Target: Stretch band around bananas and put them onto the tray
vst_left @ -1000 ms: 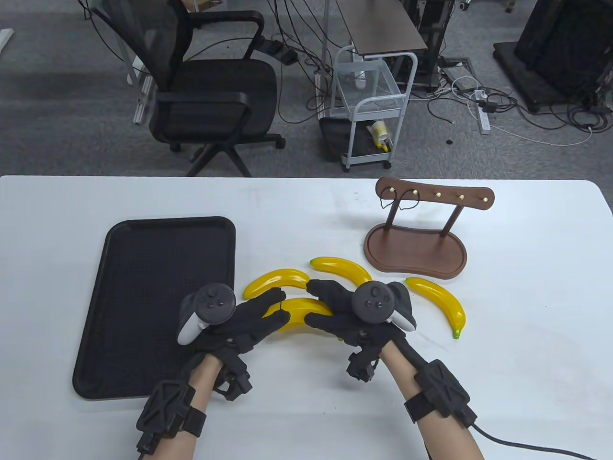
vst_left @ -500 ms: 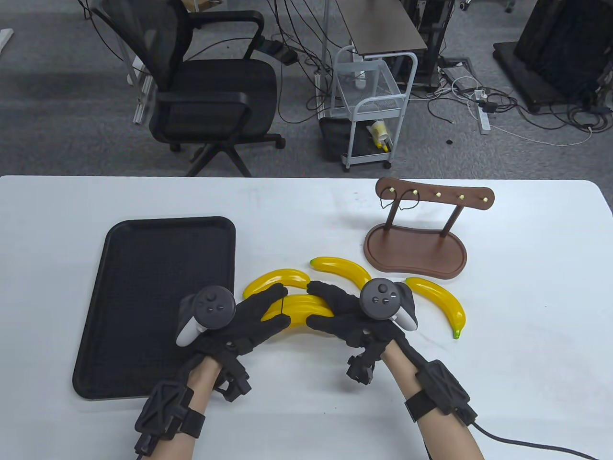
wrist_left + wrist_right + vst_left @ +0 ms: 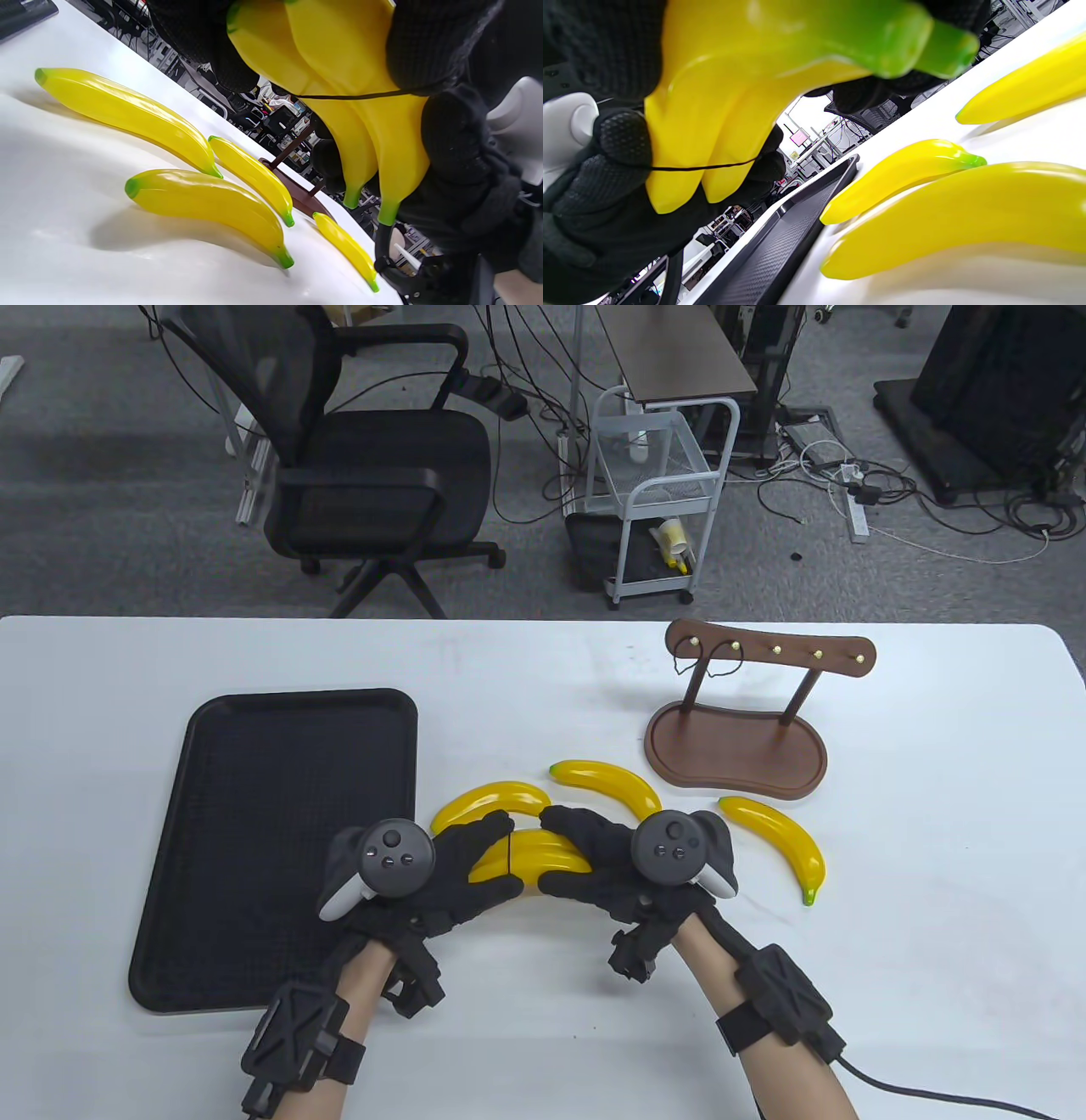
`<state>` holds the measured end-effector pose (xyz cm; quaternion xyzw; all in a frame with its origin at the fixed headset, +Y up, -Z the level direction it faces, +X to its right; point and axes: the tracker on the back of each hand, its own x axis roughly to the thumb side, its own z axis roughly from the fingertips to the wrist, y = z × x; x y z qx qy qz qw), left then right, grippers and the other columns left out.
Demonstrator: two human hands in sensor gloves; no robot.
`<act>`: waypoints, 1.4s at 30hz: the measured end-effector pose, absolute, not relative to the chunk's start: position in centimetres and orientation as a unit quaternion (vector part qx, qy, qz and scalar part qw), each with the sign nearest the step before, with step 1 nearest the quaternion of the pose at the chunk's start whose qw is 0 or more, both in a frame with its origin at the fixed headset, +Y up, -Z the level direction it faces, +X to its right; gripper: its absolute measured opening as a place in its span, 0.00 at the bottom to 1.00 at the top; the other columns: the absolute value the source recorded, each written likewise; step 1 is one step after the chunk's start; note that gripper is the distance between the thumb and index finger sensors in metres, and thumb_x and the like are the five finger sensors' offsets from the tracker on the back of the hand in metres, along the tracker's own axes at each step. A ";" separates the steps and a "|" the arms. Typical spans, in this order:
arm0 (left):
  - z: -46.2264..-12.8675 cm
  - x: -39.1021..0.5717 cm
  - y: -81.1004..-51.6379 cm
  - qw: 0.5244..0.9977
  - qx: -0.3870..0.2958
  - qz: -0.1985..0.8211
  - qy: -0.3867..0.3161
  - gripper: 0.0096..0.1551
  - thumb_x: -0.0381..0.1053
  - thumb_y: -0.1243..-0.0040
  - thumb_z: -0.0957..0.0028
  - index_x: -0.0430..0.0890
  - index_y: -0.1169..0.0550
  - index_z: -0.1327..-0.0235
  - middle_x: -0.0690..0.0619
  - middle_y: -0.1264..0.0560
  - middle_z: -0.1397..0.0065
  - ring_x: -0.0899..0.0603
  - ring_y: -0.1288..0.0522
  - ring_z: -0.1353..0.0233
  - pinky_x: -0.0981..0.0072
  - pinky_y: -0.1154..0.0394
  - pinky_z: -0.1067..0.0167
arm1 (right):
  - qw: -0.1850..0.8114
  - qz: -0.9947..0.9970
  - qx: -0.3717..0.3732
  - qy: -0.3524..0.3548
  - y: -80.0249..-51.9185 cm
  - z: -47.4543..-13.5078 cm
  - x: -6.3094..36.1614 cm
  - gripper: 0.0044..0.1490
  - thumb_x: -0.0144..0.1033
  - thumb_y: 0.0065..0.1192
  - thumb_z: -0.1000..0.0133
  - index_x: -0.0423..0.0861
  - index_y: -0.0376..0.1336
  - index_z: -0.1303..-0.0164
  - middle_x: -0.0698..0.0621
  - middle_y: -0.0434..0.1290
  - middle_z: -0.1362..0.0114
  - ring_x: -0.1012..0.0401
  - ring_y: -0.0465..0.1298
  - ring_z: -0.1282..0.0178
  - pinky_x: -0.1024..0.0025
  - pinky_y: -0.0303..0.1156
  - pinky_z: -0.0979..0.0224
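Two yellow plastic bananas [image 3: 543, 853] are held together just above the table by both hands. My right hand [image 3: 551, 853] grips their right part. My left hand [image 3: 505, 855] curls round their left end and holds a thin black band [image 3: 507, 857] stretched across them between thumb and fingers. The band [image 3: 360, 96] crosses both held bananas [image 3: 373, 127] in the left wrist view, and the band [image 3: 700, 168] lies near the bananas' blunt ends [image 3: 712, 106] in the right wrist view. The black tray [image 3: 254, 848] lies to the left with nothing on it.
Loose bananas lie on the table: one [image 3: 492, 802] beside the tray, one [image 3: 607, 782] behind the hands, one [image 3: 776, 844] to the right, one [image 3: 203, 207] under the hands. A brown wooden hook stand [image 3: 734, 746] with bands stands at the back right.
My left hand has slid right along the two bananas, taking the band with it. The hands are closer together. The right hand has barely moved.
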<state>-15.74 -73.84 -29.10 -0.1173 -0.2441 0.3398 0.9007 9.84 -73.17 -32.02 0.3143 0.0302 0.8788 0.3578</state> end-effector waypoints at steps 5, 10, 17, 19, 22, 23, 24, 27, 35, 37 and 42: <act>-29.0 -15.5 -74.0 0.905 -0.116 0.328 -0.244 0.48 0.70 0.43 0.41 0.52 0.43 0.13 0.50 0.37 0.11 0.36 0.35 0.15 0.41 0.42 0.17 | 0.341 0.884 0.319 0.025 -73.3 -31.8 9.4 0.55 0.65 0.63 0.49 0.41 0.56 0.20 0.41 0.68 0.22 0.43 0.77 0.37 0.46 0.74 0.39; -29.0 -15.4 -74.1 0.905 -0.116 0.327 -0.245 0.47 0.70 0.43 0.42 0.54 0.44 0.14 0.51 0.38 0.10 0.37 0.35 0.15 0.42 0.42 0.17 | 0.338 0.884 0.321 0.029 -73.4 -31.7 9.1 0.55 0.65 0.62 0.49 0.41 0.55 0.20 0.41 0.67 0.21 0.43 0.77 0.36 0.46 0.74 0.39; -29.1 -15.4 -74.2 0.906 -0.119 0.326 -0.242 0.47 0.70 0.42 0.42 0.55 0.44 0.14 0.53 0.38 0.11 0.38 0.34 0.15 0.44 0.41 0.17 | 0.315 0.890 0.327 0.034 -73.5 -31.6 9.0 0.56 0.66 0.60 0.48 0.41 0.53 0.18 0.41 0.66 0.20 0.42 0.75 0.33 0.46 0.74 0.37; -29.1 -15.4 -74.2 0.908 -0.118 0.324 -0.238 0.47 0.70 0.42 0.42 0.55 0.44 0.14 0.53 0.39 0.10 0.39 0.34 0.16 0.45 0.41 0.17 | 0.303 0.894 0.330 0.030 -73.3 -31.5 8.9 0.56 0.65 0.59 0.46 0.40 0.52 0.17 0.39 0.64 0.19 0.41 0.73 0.30 0.44 0.72 0.35; -29.1 -15.5 -74.2 0.908 -0.118 0.327 -0.235 0.47 0.70 0.42 0.42 0.56 0.44 0.14 0.54 0.40 0.10 0.40 0.35 0.16 0.45 0.41 0.17 | 0.297 0.894 0.333 0.030 -73.3 -31.4 8.7 0.56 0.64 0.58 0.45 0.40 0.50 0.16 0.38 0.61 0.17 0.40 0.70 0.26 0.43 0.71 0.33; -29.1 -15.6 -74.2 0.908 -0.117 0.328 -0.234 0.47 0.70 0.42 0.42 0.56 0.44 0.15 0.54 0.39 0.10 0.40 0.35 0.16 0.45 0.41 0.17 | 0.298 0.894 0.333 0.030 -73.3 -31.4 8.7 0.56 0.63 0.58 0.45 0.40 0.50 0.16 0.39 0.60 0.17 0.39 0.69 0.25 0.42 0.70 0.33; -29.2 -15.6 -74.1 0.908 -0.116 0.328 -0.234 0.47 0.70 0.42 0.42 0.56 0.44 0.15 0.54 0.39 0.10 0.40 0.35 0.16 0.45 0.41 0.17 | 0.299 0.894 0.333 0.029 -73.3 -31.4 8.7 0.56 0.63 0.58 0.45 0.40 0.49 0.16 0.38 0.60 0.17 0.39 0.68 0.25 0.42 0.70 0.33; -29.2 -15.6 -74.1 0.910 -0.110 0.327 -0.230 0.47 0.70 0.41 0.43 0.56 0.44 0.15 0.54 0.39 0.11 0.40 0.34 0.16 0.45 0.41 0.17 | 0.298 0.894 0.333 0.026 -73.3 -31.2 8.5 0.57 0.63 0.58 0.46 0.40 0.48 0.15 0.38 0.58 0.16 0.38 0.66 0.23 0.40 0.69 0.32; -29.2 -15.6 -74.0 0.914 -0.099 0.322 -0.224 0.47 0.70 0.41 0.43 0.56 0.44 0.15 0.54 0.39 0.11 0.40 0.34 0.17 0.46 0.41 0.17 | 0.308 0.894 0.324 0.019 -73.2 -31.0 8.2 0.62 0.68 0.58 0.48 0.38 0.48 0.15 0.36 0.57 0.15 0.35 0.64 0.22 0.37 0.67 0.31; -29.2 -15.5 -73.9 0.916 -0.096 0.319 -0.222 0.48 0.71 0.41 0.43 0.55 0.44 0.15 0.54 0.39 0.11 0.40 0.34 0.17 0.46 0.41 0.17 | 0.287 0.902 0.323 0.005 -73.1 -30.8 7.9 0.64 0.70 0.58 0.50 0.38 0.48 0.15 0.36 0.57 0.15 0.35 0.64 0.22 0.37 0.67 0.31; -29.1 -15.3 -73.8 0.919 -0.091 0.314 -0.219 0.48 0.71 0.40 0.43 0.55 0.44 0.15 0.53 0.39 0.11 0.40 0.34 0.17 0.45 0.40 0.17 | 0.267 0.909 0.320 -0.007 -73.0 -30.5 7.5 0.67 0.73 0.57 0.51 0.37 0.47 0.15 0.35 0.57 0.15 0.34 0.64 0.22 0.35 0.68 0.32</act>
